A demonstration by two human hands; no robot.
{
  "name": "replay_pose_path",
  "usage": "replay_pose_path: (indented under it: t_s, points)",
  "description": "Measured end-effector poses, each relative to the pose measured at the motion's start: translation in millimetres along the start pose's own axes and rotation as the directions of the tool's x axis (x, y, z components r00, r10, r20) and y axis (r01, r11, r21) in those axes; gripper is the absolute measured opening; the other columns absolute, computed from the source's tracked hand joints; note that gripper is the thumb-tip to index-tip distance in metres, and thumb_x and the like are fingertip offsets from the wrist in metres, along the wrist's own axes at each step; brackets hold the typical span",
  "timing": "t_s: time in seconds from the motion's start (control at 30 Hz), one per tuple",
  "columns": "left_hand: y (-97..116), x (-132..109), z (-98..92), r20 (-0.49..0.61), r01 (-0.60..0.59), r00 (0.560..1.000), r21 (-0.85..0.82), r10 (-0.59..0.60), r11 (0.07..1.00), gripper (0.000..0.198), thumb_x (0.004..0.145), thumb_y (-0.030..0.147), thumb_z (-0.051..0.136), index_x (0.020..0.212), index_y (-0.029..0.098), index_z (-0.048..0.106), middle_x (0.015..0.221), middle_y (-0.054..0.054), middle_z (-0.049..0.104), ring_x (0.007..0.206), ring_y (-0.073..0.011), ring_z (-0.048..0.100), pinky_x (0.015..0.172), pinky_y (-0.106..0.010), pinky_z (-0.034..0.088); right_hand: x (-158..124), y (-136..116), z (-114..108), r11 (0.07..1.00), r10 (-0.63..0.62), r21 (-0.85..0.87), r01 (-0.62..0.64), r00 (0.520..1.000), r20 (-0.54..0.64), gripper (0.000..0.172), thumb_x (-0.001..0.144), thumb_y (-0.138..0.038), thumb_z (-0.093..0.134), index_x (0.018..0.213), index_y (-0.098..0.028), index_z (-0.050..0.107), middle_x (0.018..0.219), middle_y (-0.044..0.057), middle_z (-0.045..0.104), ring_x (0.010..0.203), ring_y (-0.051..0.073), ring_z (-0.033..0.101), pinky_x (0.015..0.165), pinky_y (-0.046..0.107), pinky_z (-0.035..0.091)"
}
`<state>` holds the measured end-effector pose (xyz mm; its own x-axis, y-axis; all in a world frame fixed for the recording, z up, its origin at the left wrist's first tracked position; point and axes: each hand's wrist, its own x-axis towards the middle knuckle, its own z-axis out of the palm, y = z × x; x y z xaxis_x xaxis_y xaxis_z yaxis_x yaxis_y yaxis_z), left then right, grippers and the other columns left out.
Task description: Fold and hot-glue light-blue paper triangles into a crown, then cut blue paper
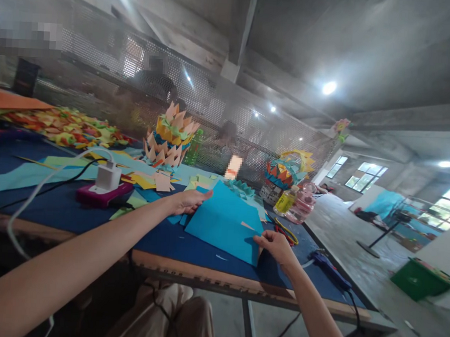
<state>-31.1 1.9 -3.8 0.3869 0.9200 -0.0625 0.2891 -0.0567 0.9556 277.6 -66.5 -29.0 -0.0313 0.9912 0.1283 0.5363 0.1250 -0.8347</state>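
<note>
A sheet of bright blue paper (222, 218) is held tilted just over the dark blue table top, one corner pointing away from me. My left hand (191, 202) grips its upper left edge between thumb and fingers. At the lower right edge, my right hand (275, 246) pinches the sheet between thumb and fingertips. A small pale paper strip (249, 225) lies on the sheet near my right hand. Paper scraps (164, 182) are scattered behind my left hand. Beyond my right hand are scissors (287, 232) with yellow and red handles.
A purple power strip (105, 193) with a white charger (108, 176) and trailing cables is at left. Layered paper-petal pieces (171, 140) stand behind. Bottles (300, 205) are at back right. A blue glue gun (331, 269) lies near the right edge. Colourful folded papers (72, 128) are heaped far left.
</note>
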Motion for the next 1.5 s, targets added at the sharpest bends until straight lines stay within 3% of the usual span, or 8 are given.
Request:
replay_pose_path:
  t_s: [0.2, 0.5, 0.6, 0.67, 0.77, 0.97, 1.27, 1.5]
  points:
    - [1.3, -7.2, 5.0, 0.056, 0.032, 0.998, -0.063, -0.029, 0.997, 0.047, 0.043, 0.025, 0.084, 0.084, 0.013, 0.064, 0.052, 0.006, 0.051, 0.054, -0.0138, 0.054, 0.055, -0.027, 0.045, -1.1, 4.2, -9.6, 0.990, 0.012, 0.141, 0.000, 0.996, -0.085, 0.048, 0.061, -0.062, 0.069, 0.059, -0.015, 0.060, 0.051, -0.001, 0.053, 0.048, 0.010, 0.044, 0.048, 0.024, 0.035]
    - [1.7, -4.9, 2.0, -0.004, 0.045, 0.999, 0.039, -0.045, 0.998, 0.071, 0.049, 0.026, 0.081, 0.114, 0.011, 0.056, 0.062, 0.002, 0.058, 0.065, -0.0212, 0.060, 0.058, -0.031, 0.047, -2.7, 5.7, -39.6, 0.929, -0.014, 0.307, 0.204, 0.852, -0.523, 0.046, 0.069, -0.058, 0.064, 0.087, -0.015, 0.062, 0.068, 0.000, 0.057, 0.057, 0.011, 0.046, 0.051, 0.023, 0.039]
    - [0.0, -3.9, 0.1, -0.181, -0.085, 0.973, 0.285, 0.141, 0.955, 0.073, 0.063, 0.040, 0.074, 0.124, 0.011, 0.049, 0.104, -0.015, 0.063, 0.091, -0.0297, 0.062, 0.072, -0.036, 0.050, -2.6, 5.7, -33.9, 0.945, -0.056, 0.280, 0.171, 0.925, -0.376, 0.043, 0.073, -0.056, 0.062, 0.087, -0.015, 0.062, 0.065, 0.000, 0.057, 0.055, 0.011, 0.046, 0.051, 0.023, 0.036]
    - [2.3, -5.4, 5.7, -0.243, -0.251, 0.861, 0.561, 0.447, 0.789, 0.060, 0.078, 0.048, 0.059, 0.126, 0.013, 0.048, 0.125, -0.018, 0.054, 0.109, -0.0325, 0.055, 0.084, -0.042, 0.048, -0.5, 7.8, -21.8, 0.960, -0.094, 0.237, 0.148, 0.970, -0.222, 0.043, 0.072, -0.054, 0.064, 0.088, -0.014, 0.063, 0.067, 0.001, 0.060, 0.058, 0.013, 0.050, 0.054, 0.024, 0.038]
    - [12.4, -11.6, 30.0, 0.024, -0.496, 0.698, 0.737, 0.716, 0.459, 0.044, 0.093, 0.043, 0.042, 0.126, 0.017, 0.051, 0.133, -0.012, 0.052, 0.126, -0.0273, 0.043, 0.105, -0.043, 0.034, 5.0, 10.7, -0.2, 0.982, -0.153, 0.097, 0.160, 0.985, -0.077, 0.040, 0.075, -0.047, 0.062, 0.096, -0.013, 0.063, 0.064, 0.001, 0.061, 0.061, 0.015, 0.054, 0.057, 0.025, 0.040]
    - [22.9, -13.9, 89.5, 0.621, -0.793, 0.603, 0.535, 0.500, 0.292, 0.049, 0.096, 0.041, 0.040, 0.141, 0.021, 0.039, 0.146, -0.006, 0.040, 0.136, -0.0221, 0.033, 0.113, -0.036, 0.023, -0.3, 9.4, 9.5, 0.927, -0.288, -0.279, 0.252, 0.953, -0.095, 0.032, 0.085, -0.029, 0.051, 0.111, -0.014, 0.060, 0.089, 0.007, 0.066, 0.078, 0.018, 0.059, 0.073, 0.031, 0.048]
    - [12.2, -0.9, 87.4, 0.707, -0.768, 0.614, 0.433, 0.351, 0.471, 0.057, 0.095, 0.045, 0.042, 0.147, 0.030, 0.024, 0.150, 0.000, 0.029, 0.138, -0.0199, 0.028, 0.116, -0.034, 0.018, -67.1, 23.7, -3.3, 0.803, -0.464, -0.478, 0.356, 0.876, -0.128, 0.044, 0.087, -0.004, 0.033, 0.112, -0.023, 0.064, 0.112, 0.008, 0.064, 0.105, 0.020, 0.056, 0.090, 0.036, 0.048]
    - [24.4, -5.0, 86.0, 0.693, -0.725, 0.666, 0.513, 0.277, 0.460, 0.058, 0.093, 0.050, 0.044, 0.146, 0.035, 0.025, 0.150, 0.004, 0.027, 0.137, -0.0213, 0.030, 0.115, -0.035, 0.023, -68.8, 33.9, 0.3, 0.663, -0.674, -0.587, 0.465, 0.712, -0.198, 0.038, 0.076, 0.000, 0.043, 0.091, -0.021, 0.070, 0.102, 0.007, 0.070, 0.100, 0.021, 0.060, 0.079, 0.036, 0.054]
